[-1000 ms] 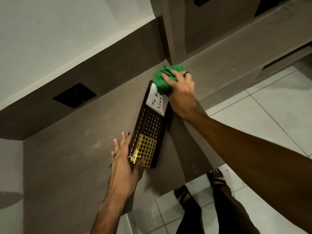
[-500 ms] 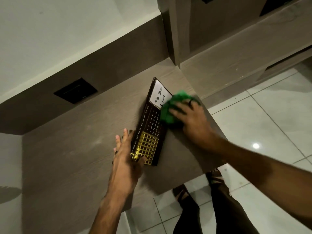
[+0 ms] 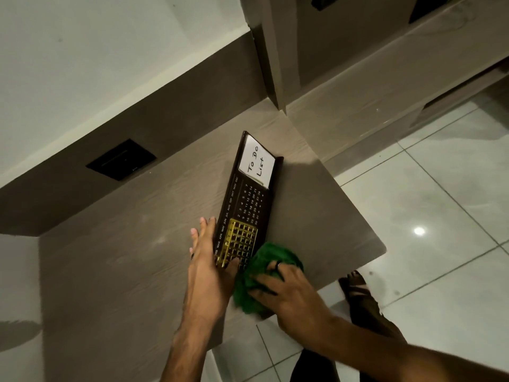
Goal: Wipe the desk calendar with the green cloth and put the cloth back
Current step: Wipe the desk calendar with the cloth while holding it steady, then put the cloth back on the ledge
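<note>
your dark, elongated desk calendar (image 3: 249, 205) lies flat on the wood surface, a white "to do list" card at its far end, number rows mid-body and a gold grid nearest you; your bunched green cloth (image 3: 261, 279) covers its near corner.

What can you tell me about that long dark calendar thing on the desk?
The long dark brown desk calendar lies flat on the grey wood-grain desk, angled across it. Its far end holds a white card with "To Do List" handwritten on it. The middle shows printed dates, with month names along one side. The near end has a shiny gold grid. The left hand steadies its near edge, thumb on the grid, while the right hand presses a bunched green cloth over its near corner.
</note>
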`<action>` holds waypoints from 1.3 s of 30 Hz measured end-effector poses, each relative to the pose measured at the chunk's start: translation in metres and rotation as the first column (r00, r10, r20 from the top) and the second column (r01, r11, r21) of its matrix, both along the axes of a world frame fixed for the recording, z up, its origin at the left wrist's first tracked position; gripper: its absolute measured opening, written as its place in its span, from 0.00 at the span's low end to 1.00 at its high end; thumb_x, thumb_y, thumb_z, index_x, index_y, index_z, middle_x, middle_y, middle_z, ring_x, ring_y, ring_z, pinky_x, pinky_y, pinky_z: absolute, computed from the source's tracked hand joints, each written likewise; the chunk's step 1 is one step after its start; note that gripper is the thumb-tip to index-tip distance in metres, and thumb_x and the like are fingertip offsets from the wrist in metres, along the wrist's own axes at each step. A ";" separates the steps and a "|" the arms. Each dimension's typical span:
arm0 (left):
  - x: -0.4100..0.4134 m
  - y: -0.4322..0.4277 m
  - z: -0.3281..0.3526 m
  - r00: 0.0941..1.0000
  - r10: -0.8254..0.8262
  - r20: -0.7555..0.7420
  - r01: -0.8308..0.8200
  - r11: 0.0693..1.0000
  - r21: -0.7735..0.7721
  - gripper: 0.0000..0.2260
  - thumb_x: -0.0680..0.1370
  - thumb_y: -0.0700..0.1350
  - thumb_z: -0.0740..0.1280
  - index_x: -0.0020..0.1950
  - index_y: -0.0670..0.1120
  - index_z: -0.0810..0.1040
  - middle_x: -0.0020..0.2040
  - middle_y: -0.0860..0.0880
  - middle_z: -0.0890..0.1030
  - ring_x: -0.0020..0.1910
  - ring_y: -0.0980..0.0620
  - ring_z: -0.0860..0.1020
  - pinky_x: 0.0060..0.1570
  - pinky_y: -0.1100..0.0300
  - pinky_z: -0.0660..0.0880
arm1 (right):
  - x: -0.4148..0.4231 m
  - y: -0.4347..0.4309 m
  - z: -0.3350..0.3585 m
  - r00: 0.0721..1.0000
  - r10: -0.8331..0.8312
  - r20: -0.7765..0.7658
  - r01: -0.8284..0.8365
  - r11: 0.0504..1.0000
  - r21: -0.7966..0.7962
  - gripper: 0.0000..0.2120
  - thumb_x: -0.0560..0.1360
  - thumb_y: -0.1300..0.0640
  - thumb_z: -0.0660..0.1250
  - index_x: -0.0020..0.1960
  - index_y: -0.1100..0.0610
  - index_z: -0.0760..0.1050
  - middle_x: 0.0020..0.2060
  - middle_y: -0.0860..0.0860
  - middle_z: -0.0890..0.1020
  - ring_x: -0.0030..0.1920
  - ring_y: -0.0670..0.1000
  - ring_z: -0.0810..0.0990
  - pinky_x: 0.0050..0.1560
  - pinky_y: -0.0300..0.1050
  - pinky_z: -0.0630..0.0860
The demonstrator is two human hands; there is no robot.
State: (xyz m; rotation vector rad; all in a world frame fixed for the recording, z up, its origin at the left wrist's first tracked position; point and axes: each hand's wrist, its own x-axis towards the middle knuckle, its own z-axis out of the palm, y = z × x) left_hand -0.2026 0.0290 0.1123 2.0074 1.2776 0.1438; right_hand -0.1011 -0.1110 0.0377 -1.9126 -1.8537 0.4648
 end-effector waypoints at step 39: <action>0.172 -0.033 -0.118 0.834 -0.420 -0.357 0.525 0.803 0.282 0.40 0.77 0.69 0.53 0.81 0.47 0.50 0.82 0.48 0.54 0.81 0.48 0.51 0.75 0.46 0.50 | 0.299 0.135 -0.064 0.898 -0.363 0.249 0.429 0.846 -0.315 0.27 0.82 0.42 0.44 0.79 0.45 0.50 0.80 0.54 0.47 0.77 0.62 0.48 0.70 0.67 0.58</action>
